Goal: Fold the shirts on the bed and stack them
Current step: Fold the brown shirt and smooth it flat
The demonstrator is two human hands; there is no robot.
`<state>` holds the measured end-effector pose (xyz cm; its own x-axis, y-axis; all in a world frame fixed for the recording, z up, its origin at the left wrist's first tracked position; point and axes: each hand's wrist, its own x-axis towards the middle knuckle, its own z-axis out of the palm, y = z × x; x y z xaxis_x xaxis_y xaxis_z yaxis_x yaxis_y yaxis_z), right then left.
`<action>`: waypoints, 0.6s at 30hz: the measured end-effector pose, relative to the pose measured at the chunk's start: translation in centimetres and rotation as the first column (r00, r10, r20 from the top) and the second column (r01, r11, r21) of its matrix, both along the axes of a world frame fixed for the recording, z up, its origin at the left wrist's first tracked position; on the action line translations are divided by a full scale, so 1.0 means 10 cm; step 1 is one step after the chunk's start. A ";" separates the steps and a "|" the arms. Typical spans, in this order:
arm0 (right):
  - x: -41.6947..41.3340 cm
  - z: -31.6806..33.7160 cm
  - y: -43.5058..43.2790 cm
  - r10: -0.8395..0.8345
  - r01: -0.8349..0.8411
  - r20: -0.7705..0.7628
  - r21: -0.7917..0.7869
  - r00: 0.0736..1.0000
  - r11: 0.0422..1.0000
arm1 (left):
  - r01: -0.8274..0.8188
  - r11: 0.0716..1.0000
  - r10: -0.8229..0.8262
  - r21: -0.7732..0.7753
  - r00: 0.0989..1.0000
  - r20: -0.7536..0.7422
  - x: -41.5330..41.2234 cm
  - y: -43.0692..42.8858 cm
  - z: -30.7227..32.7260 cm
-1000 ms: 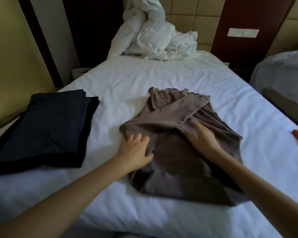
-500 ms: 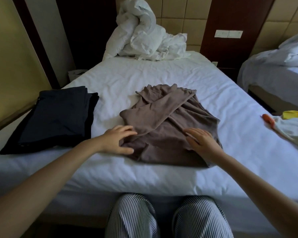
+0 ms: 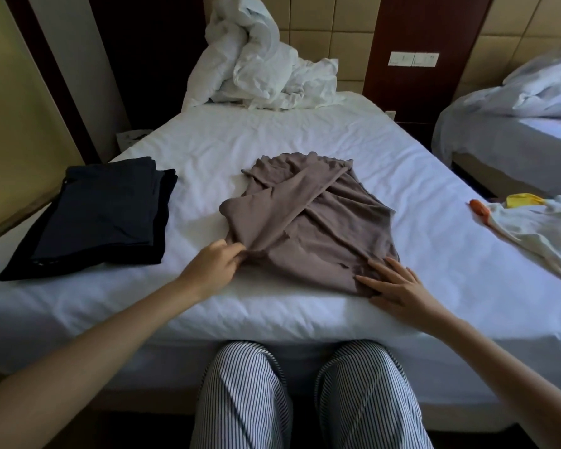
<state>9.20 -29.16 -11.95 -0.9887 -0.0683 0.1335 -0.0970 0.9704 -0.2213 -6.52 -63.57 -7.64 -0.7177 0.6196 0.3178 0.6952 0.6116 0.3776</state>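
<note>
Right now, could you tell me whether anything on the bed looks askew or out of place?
The brown shirt is lopsided: its sleeves cross at a slant and its edges are uneven, unlike the squared dark stack beside it. A white garment lies unfolded at the right edge of the bed.

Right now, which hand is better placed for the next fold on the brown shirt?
Probably left: the left hand pinches the near-left edge of the brown shirt, while the right hand lies flat on its near-right corner, pinning it.
</note>
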 end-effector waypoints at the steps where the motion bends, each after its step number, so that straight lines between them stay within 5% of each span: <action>1: 0.00 -0.02 0.02 0.033 -0.033 -0.009 -0.034 0.999 0.999 | 0.032 0.997 -0.032 -0.070 0.999 0.007 0.01 -0.05 -0.06; 5: -0.04 -0.04 -0.04 0.026 -0.030 -0.072 -0.058 0.997 0.998 | 0.087 0.971 -0.119 -0.222 0.984 -0.132 -0.03 -0.15 -0.28; 10: -0.12 -0.08 -0.12 -0.018 0.017 0.000 0.246 1.000 0.969 | 0.169 0.904 -0.162 -0.393 0.985 0.049 -0.06 0.10 -0.35; 13: -0.17 -0.09 -0.09 -0.062 0.061 0.032 0.031 0.998 0.998 | 0.159 0.892 -0.110 -0.423 0.984 0.140 -0.06 0.16 -0.31; 15: -0.16 -0.07 -0.16 -0.140 0.092 -0.176 -0.253 0.974 0.963 | 0.096 0.965 -0.044 -0.246 0.977 0.211 -0.02 0.17 -0.27; 18: -0.17 0.03 -0.26 -0.300 0.126 -0.260 -0.527 0.918 0.840 | -0.072 0.994 0.041 0.086 0.946 0.321 0.06 0.21 -0.19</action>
